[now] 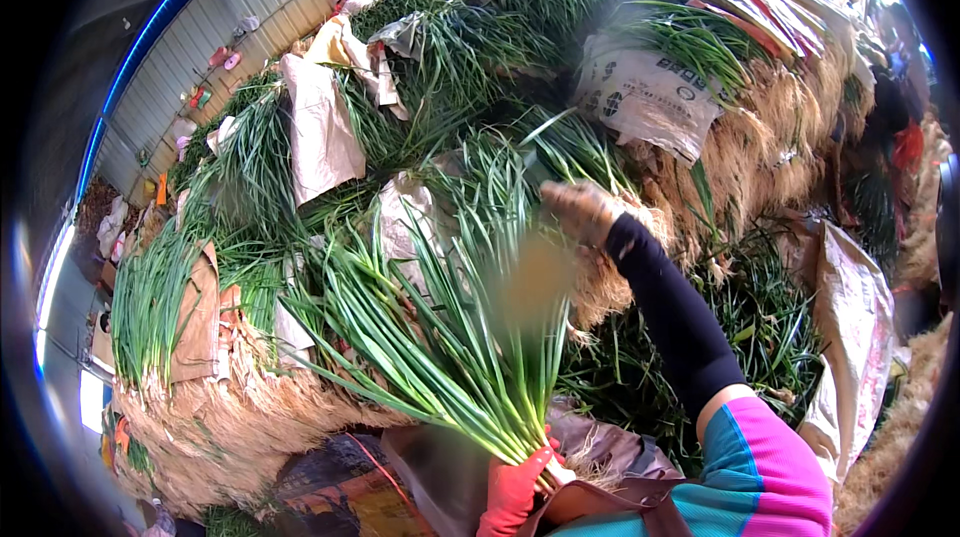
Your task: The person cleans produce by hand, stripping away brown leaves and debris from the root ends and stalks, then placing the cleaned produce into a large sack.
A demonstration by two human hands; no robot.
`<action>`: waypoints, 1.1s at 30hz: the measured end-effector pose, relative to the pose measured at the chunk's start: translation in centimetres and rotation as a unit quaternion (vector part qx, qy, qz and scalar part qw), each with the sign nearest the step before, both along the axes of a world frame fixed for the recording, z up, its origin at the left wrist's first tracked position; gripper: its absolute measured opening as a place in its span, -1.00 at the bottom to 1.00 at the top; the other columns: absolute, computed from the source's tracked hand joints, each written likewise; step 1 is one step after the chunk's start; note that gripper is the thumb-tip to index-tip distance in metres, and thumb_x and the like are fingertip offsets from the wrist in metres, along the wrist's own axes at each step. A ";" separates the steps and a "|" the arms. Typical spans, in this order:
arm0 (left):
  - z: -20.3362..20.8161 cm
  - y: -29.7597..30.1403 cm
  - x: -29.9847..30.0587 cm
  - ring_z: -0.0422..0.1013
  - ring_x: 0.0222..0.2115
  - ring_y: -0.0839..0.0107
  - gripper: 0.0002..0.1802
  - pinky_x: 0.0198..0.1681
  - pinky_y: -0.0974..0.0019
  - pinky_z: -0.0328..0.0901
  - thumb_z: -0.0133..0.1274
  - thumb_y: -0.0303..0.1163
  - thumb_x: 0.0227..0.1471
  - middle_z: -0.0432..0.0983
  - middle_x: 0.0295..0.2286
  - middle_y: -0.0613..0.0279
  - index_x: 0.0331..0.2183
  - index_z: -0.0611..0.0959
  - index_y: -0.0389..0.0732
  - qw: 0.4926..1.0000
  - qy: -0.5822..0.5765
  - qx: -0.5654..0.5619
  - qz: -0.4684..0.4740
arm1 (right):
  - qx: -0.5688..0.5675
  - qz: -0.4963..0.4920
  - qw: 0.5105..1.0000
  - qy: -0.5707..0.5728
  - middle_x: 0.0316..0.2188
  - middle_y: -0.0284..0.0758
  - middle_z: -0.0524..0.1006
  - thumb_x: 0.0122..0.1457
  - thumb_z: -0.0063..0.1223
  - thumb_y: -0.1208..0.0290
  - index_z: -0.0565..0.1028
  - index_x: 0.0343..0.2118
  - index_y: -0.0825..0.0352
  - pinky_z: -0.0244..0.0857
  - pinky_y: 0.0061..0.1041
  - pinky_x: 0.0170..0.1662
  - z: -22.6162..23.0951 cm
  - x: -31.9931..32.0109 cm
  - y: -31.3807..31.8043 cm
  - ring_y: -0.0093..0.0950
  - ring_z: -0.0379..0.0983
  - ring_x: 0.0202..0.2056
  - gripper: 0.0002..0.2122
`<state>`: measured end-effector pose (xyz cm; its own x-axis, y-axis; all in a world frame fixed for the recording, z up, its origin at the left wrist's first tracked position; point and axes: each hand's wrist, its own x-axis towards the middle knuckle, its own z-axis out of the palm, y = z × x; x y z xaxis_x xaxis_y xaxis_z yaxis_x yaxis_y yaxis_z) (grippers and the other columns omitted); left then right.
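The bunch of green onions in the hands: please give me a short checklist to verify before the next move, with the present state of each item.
1. Left hand, in a red glove, grips the bunch of green onions near its root end: ok.
2. Leaves of the bunch fan upward, free of the heap: ok.
3. Right hand is raised at the leaf tips, touching the leaves: cannot tell, this area is blurred.
4. Right hand wears a soiled glove, with a black sleeve covering the forearm: ok.
5. Heap of sacked onion bundles behind stands steady: cannot tell.
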<state>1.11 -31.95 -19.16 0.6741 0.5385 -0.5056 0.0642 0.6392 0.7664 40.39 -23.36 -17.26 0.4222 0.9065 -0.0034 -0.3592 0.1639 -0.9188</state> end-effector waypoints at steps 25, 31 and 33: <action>2.4 -0.1 1.4 0.43 -0.54 0.36 -0.64 -0.51 0.34 0.38 -0.02 -0.55 -0.08 0.47 -0.44 0.11 -0.15 0.46 -0.36 0.999 0.039 0.032 0.018 | -0.209 -0.138 0.740 -0.624 -0.48 -0.17 0.54 0.04 -0.03 0.26 0.52 -0.47 0.28 0.39 -0.28 -0.35 -1.0 -9.9 6.4 -0.19 0.51 -0.39 -0.80; 4.3 -0.3 -1.0 0.42 -0.50 0.28 -0.48 -0.45 0.26 0.35 0.03 -0.43 -0.20 0.45 -0.42 0.10 -0.09 0.40 -0.31 0.992 -0.086 -0.089 -0.025 | -0.125 -0.409 0.864 -0.265 -0.46 -0.09 0.53 0.10 -0.02 0.14 0.53 -0.42 0.35 0.31 -0.34 -0.28 -5.3 5.2 5.5 -0.18 0.48 -0.38 -0.69; 5.1 1.2 -3.0 0.43 -0.46 0.25 -0.38 -0.38 0.29 0.34 0.07 -0.29 -0.15 0.46 -0.35 0.09 -0.03 0.32 -0.30 0.982 -0.176 -0.068 0.013 | -0.090 -0.413 0.866 -0.268 -0.44 -0.13 0.54 0.13 -0.03 0.21 0.52 -0.33 0.34 0.28 -0.32 -0.32 -3.0 3.1 3.3 -0.26 0.48 -0.41 -0.73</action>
